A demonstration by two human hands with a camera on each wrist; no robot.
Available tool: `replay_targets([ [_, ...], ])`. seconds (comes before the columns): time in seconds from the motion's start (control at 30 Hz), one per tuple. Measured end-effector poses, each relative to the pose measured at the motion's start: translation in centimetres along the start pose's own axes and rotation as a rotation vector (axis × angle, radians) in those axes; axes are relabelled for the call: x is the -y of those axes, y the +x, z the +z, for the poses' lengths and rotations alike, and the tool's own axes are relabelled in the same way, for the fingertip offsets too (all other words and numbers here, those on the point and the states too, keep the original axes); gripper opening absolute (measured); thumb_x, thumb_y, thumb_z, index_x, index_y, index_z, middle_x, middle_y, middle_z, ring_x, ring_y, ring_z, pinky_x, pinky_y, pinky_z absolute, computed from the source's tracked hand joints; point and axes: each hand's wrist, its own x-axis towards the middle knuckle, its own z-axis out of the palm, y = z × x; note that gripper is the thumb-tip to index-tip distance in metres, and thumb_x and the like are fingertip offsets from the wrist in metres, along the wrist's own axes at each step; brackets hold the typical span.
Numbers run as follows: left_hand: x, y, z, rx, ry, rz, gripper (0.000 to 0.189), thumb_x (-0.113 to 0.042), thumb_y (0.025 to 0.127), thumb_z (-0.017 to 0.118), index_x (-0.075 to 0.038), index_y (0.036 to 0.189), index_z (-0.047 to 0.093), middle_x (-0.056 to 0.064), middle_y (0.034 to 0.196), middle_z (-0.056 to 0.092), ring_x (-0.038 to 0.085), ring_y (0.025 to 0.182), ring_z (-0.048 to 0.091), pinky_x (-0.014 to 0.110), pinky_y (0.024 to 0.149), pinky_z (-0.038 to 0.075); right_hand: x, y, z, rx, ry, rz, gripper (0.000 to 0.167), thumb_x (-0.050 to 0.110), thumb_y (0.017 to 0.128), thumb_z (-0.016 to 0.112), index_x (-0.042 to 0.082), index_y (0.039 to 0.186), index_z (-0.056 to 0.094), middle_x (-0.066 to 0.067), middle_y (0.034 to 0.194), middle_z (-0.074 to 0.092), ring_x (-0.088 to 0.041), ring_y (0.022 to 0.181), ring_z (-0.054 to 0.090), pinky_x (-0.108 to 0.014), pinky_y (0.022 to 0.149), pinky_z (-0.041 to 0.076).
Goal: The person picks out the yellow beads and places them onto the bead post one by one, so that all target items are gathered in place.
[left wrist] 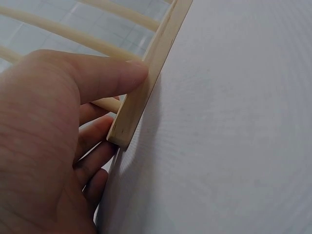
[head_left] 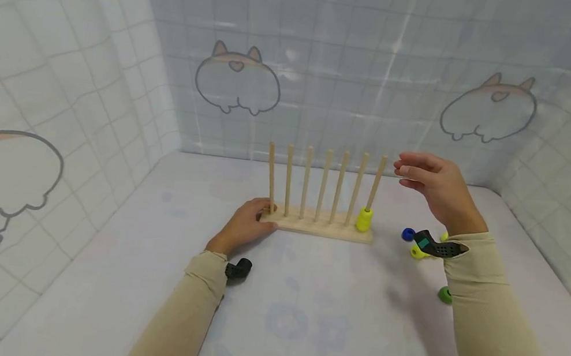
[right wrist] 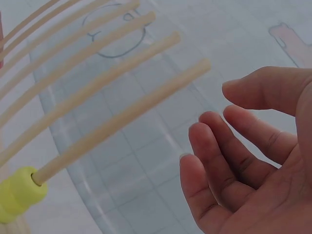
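A wooden peg stand [head_left: 319, 228] with a row of several upright pegs stands on the white surface. My left hand [head_left: 244, 226] grips its left end. In the left wrist view the thumb [left wrist: 112, 75] presses the front edge of the base [left wrist: 158, 53], and the other fingers reach behind it. Yellow beads [head_left: 364, 220] sit stacked at the foot of the rightmost peg [right wrist: 126, 119]. Beside the top of that peg hovers my right hand [head_left: 436, 185], its fingers loosely bent and apart. Nothing lies between the right thumb and fingers [right wrist: 214, 151].
To the right of the stand lie loose beads: a blue one [head_left: 408, 234], a yellow one [head_left: 417, 251] and a green one [head_left: 445, 294], partly hidden by the right forearm. Behind rises a tile-patterned curtain [head_left: 357, 93] with cartoon drawings; similar walls flank both sides.
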Motion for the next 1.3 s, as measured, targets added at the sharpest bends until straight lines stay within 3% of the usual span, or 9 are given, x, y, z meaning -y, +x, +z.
replay_targets([
  [0.17, 0.2, -0.1, -0.2, -0.003, -0.001, -0.002, 0.038, -0.023, 0.089, 0.075, -0.011, 0.123, 0.065, 0.012, 0.148, 0.049, 0.032, 0.137, 0.044, 0.047, 0.112, 0.036, -0.9, -0.4, -0.9, -0.006, -0.003, 0.014, 0.046, 0.022, 0.095, 0.071, 0.001, 0.133, 0.059, -0.012, 0.126, 0.061, -0.026, 0.116, 0.058, -0.024, 0.089, 0.054],
  [0.47, 0.0, 0.5, -0.1, 0.001, 0.012, -0.006, 0.041, -0.025, 0.089, 0.074, -0.013, 0.126, 0.064, 0.009, 0.150, 0.047, 0.030, 0.137, 0.043, 0.047, 0.113, 0.035, -3.1, -2.1, -3.6, -0.081, 0.110, 0.041, 0.043, 0.020, 0.094, 0.072, 0.003, 0.132, 0.060, -0.006, 0.120, 0.064, -0.019, 0.109, 0.063, -0.023, 0.087, 0.055],
  [0.63, -0.1, 0.6, -0.2, 0.007, 0.009, 0.000, 0.041, -0.025, 0.089, 0.074, -0.013, 0.127, 0.064, 0.009, 0.150, 0.047, 0.030, 0.138, 0.043, 0.047, 0.113, 0.035, -4.3, -2.8, -4.8, -0.111, 0.119, 0.059, 0.045, 0.020, 0.094, 0.071, 0.001, 0.133, 0.057, -0.006, 0.119, 0.063, -0.017, 0.108, 0.064, -0.023, 0.087, 0.055],
  [1.1, 0.1, 0.6, -0.1, 0.009, 0.016, 0.000, 0.043, -0.025, 0.090, 0.074, -0.012, 0.129, 0.063, 0.012, 0.151, 0.046, 0.033, 0.139, 0.041, 0.049, 0.114, 0.032, -6.2, -4.6, -8.1, -0.132, 0.062, 0.089, 0.049, 0.024, 0.097, 0.068, 0.001, 0.137, 0.052, -0.005, 0.122, 0.061, -0.013, 0.106, 0.064, -0.020, 0.086, 0.054],
  [1.3, 0.2, 0.2, 0.1, -0.001, 0.014, -0.007, 0.040, -0.023, 0.089, 0.075, -0.012, 0.126, 0.064, 0.012, 0.150, 0.047, 0.033, 0.138, 0.041, 0.049, 0.114, 0.032, -7.3, -5.7, -9.5, -0.110, -0.055, 0.133, 0.050, 0.030, 0.098, 0.065, 0.002, 0.137, 0.050, -0.004, 0.125, 0.060, -0.009, 0.107, 0.063, -0.019, 0.086, 0.054],
])
